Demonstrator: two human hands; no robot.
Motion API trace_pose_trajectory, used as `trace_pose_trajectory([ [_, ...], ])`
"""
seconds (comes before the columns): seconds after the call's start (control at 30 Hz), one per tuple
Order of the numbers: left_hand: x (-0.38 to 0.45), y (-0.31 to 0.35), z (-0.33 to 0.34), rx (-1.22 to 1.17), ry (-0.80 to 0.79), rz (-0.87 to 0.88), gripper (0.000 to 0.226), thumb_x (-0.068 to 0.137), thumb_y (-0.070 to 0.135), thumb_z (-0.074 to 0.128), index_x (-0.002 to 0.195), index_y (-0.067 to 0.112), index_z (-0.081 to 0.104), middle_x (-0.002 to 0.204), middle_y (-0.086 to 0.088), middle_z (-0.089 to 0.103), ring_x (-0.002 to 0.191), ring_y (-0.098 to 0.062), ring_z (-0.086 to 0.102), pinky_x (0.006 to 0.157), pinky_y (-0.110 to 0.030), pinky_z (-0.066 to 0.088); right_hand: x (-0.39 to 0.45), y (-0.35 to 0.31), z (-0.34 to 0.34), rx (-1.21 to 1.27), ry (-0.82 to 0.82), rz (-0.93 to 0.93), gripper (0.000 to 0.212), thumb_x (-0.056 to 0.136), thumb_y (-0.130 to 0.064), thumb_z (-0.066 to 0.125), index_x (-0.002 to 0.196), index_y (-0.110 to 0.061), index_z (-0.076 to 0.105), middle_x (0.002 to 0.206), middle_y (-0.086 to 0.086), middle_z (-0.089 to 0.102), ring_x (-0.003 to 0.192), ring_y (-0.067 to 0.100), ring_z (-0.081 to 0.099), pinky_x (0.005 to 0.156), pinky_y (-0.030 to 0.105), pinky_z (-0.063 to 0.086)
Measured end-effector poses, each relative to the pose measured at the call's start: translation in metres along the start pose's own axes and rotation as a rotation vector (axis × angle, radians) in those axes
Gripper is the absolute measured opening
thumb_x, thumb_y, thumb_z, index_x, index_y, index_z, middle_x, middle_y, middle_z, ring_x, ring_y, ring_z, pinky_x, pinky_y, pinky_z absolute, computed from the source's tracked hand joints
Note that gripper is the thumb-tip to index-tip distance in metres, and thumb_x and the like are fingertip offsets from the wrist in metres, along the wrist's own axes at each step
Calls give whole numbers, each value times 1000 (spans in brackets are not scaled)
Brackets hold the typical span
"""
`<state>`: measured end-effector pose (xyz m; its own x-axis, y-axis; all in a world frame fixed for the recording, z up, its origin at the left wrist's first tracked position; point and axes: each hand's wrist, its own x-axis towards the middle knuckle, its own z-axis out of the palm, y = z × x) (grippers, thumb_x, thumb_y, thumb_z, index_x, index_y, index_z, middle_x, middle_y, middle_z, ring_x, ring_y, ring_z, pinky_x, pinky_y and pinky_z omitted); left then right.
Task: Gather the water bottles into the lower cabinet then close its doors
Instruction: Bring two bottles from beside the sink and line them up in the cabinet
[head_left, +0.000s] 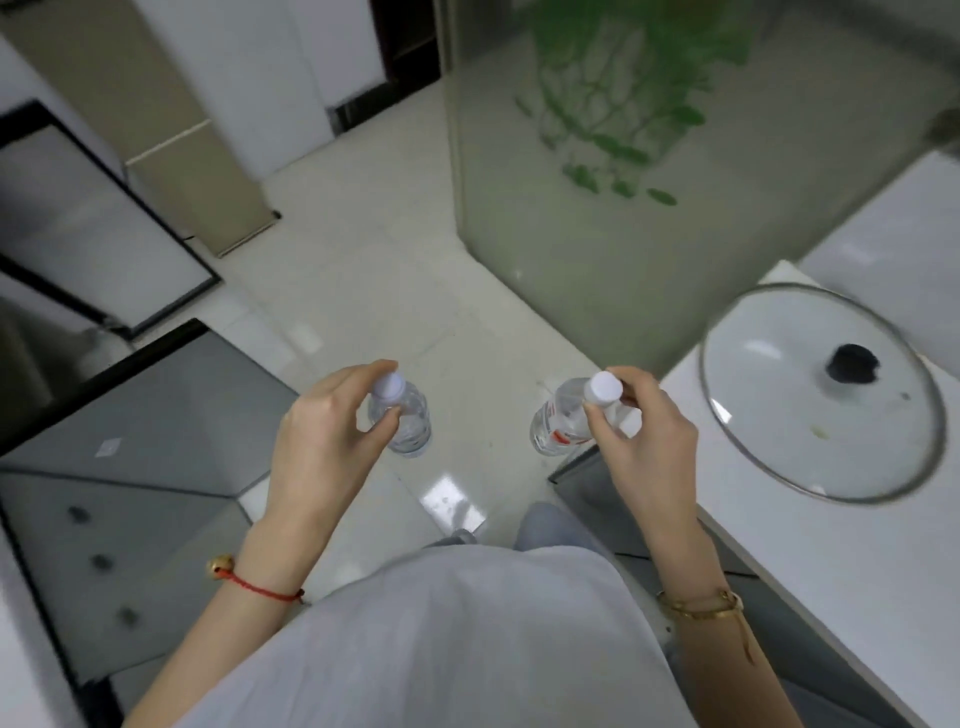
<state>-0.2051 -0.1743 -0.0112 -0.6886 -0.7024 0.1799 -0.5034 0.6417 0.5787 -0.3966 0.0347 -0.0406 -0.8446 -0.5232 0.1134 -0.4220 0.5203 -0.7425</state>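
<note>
Pale grey shirt (457, 639), red cord bracelet (254, 587), gold bangle (698, 605).

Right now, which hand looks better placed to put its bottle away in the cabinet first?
Probably the left hand: its bottle hangs beside the open door on that side, while the right hand sits by the counter.

A home kitchen, by the look of it — a white countertop (810, 551) on the right carries a glass pot lid (821, 395) with a black knob, and a tall beige fridge (171, 130) stands at the far left. Pale glossy floor tiles (374, 270) run between dark-framed glass cabinet doors (104, 234), and a trailing green houseplant (623, 104) hangs over a grey cabinet — all of it blurred
</note>
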Motion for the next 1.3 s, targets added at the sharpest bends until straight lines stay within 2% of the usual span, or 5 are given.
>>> trace_pose_trajectory([
  [0.27,50,-68,-23,33,113,-243,37,79,10,76,114,18,69,103,3,73,92,-21,68,78,-32,52,97,-51,90,-7,-216,-165,29,85,-19,71,112,-22,60,106,-9,67,95,12,60,79,13,41],
  [0.43,109,-100,-24,40,227,-363,36,80,13,77,116,17,70,105,4,74,95,-17,68,81,-25,48,190,-79,152,-5,-322,-289,30,85,-20,71,112,-24,60,106,-10,67,95,12,60,80,22,47],
  [0.7,227,-142,-30,40,486,-562,32,84,15,75,115,17,69,103,3,73,83,-20,69,79,-33,53,359,-156,250,27,-474,-586,32,82,-12,71,111,-20,61,102,-9,66,93,14,60,78,24,47],
  [0.93,302,-193,-55,94,653,-724,35,83,15,76,118,15,69,109,2,73,98,-15,67,87,-21,49,458,-233,345,-1,-641,-768,31,83,-14,71,111,-21,59,101,-9,65,91,10,57,76,4,36],
  [1.3,353,-329,-108,146,833,-994,35,84,19,77,118,17,71,107,2,74,93,-14,67,83,-30,55,504,-363,550,65,-885,-983,28,84,-19,73,110,-14,63,99,1,69,87,18,63,80,26,52],
])
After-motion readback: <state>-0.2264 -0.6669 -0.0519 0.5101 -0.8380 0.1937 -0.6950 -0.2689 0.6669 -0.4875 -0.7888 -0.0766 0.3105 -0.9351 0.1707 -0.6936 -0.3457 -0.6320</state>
